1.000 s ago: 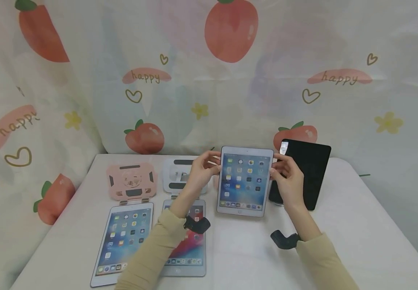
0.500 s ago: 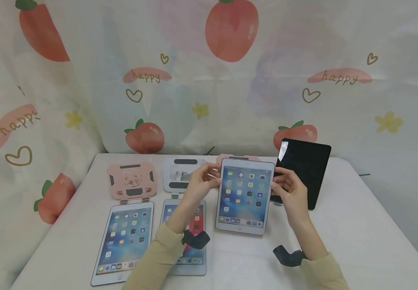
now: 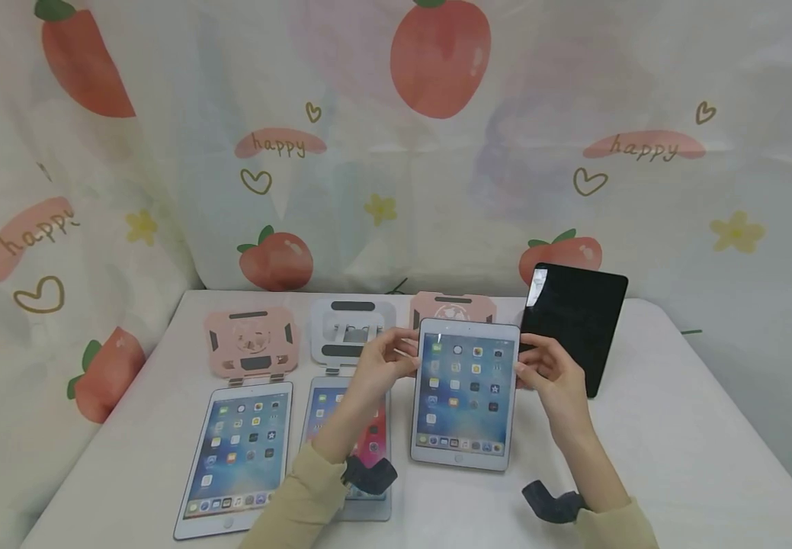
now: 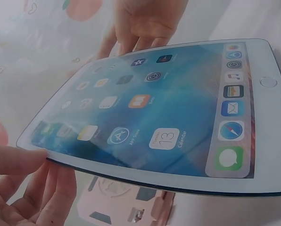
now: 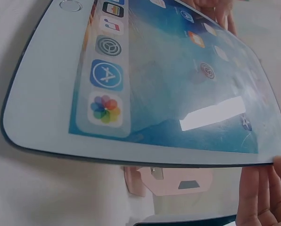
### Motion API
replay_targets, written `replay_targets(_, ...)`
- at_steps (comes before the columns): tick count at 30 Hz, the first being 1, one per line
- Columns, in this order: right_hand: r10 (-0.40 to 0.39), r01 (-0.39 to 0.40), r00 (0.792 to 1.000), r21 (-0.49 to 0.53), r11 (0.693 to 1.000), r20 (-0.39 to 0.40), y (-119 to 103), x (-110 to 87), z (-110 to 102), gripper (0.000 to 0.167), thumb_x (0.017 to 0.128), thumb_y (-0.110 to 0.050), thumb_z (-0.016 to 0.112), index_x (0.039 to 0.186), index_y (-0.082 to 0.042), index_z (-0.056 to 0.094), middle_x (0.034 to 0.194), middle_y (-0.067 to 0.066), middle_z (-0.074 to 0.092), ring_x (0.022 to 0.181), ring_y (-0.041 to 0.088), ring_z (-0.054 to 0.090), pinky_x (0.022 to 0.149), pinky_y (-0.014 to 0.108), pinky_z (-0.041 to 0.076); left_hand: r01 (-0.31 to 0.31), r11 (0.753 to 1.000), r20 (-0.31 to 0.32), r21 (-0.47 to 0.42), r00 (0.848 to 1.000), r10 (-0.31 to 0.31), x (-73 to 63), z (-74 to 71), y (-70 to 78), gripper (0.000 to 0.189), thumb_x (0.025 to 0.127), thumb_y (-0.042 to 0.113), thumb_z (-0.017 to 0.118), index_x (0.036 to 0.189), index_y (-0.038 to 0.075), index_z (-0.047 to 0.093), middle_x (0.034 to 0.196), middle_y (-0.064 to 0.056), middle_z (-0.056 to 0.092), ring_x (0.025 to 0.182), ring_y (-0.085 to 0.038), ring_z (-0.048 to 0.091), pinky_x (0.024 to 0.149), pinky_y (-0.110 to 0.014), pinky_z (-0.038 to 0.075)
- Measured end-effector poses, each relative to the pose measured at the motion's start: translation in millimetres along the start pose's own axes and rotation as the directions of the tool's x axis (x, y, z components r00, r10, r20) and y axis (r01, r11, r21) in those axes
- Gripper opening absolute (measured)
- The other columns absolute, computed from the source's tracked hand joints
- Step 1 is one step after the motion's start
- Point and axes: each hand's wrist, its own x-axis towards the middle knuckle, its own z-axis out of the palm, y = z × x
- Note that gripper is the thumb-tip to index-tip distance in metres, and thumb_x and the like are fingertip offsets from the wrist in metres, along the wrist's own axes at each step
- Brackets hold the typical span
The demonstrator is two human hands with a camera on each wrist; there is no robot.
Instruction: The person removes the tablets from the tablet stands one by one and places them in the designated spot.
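Note:
A white-framed tablet point(image 3: 466, 396) with an app-icon screen is held between both hands, tilted toward me. My left hand point(image 3: 387, 358) pinches its left edge near the top, thumb on the front and fingers behind, as the left wrist view shows on the tablet point(image 4: 145, 113). At the opposite edge my right hand point(image 3: 555, 377) pinches likewise, its fingers point(image 5: 258, 193) under the rim in the right wrist view. Behind the held tablet stands a pink tablet stand point(image 3: 453, 305), its lower part hidden.
At left, a white tablet point(image 3: 238, 457) lies before a pink stand point(image 3: 251, 341). Beside it another tablet point(image 3: 368, 508), partly under my left arm, lies before a white-grey stand point(image 3: 353, 332). A dark-screened tablet point(image 3: 577, 328) leans at the right rear of the white table point(image 3: 697, 457).
Both hands have brought the tablet down and toward me, uncovering the top of the pink stand behind it. The other tablets and stands have stayed in place.

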Motion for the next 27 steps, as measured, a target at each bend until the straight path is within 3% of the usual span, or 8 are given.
replay_targets(6, 0.019, -0.019, 0.999, -0.001, 1.0, 0.036, 5.6, -5.7, -2.1, 0.035, 0.093, -0.003, 0.057, 0.128, -0.003, 0.052, 0.082, -0.015, 0.058, 0.075, 0.002, 0.061, 0.071, 0.016, 0.056, 0.032, 0.999, -0.004, -0.02, 0.999, -0.032, -4.6, 2.4, -10.1, 0.035, 0.083, -0.003, 0.065, 0.118, 0.002, 0.062, 0.091, -0.005, 0.057, 0.075, -0.011, 0.058, 0.076, -0.03, 0.059)
replay_targets(16, 0.041, -0.041, 0.997, -0.01, 0.999, 0.069, 10.5, -9.0, -2.9, 0.035, 0.093, -0.003, 0.056, 0.128, -0.003, 0.052, 0.081, -0.015, 0.058, 0.074, 0.002, 0.06, 0.071, 0.018, 0.056, 0.094, 0.996, -0.022, -0.003, 0.995, -0.095, -9.6, 3.2, -18.1, 0.035, 0.083, -0.001, 0.065, 0.117, 0.008, 0.063, 0.089, -0.003, 0.058, 0.075, -0.013, 0.059, 0.077, -0.03, 0.059)
replay_targets(27, 0.126, -0.124, 0.986, -0.028, 0.992, 0.107, 16.4, -5.7, 1.0, 0.037, 0.093, -0.004, 0.055, 0.13, -0.006, 0.05, 0.082, -0.014, 0.059, 0.076, 0.002, 0.062, 0.072, 0.019, 0.056, 0.113, 0.994, -0.021, 0.001, 0.993, -0.113, -10.1, 2.2, -24.4, 0.036, 0.083, -0.003, 0.063, 0.118, 0.005, 0.061, 0.087, -0.006, 0.059, 0.073, -0.013, 0.059, 0.078, -0.035, 0.059)
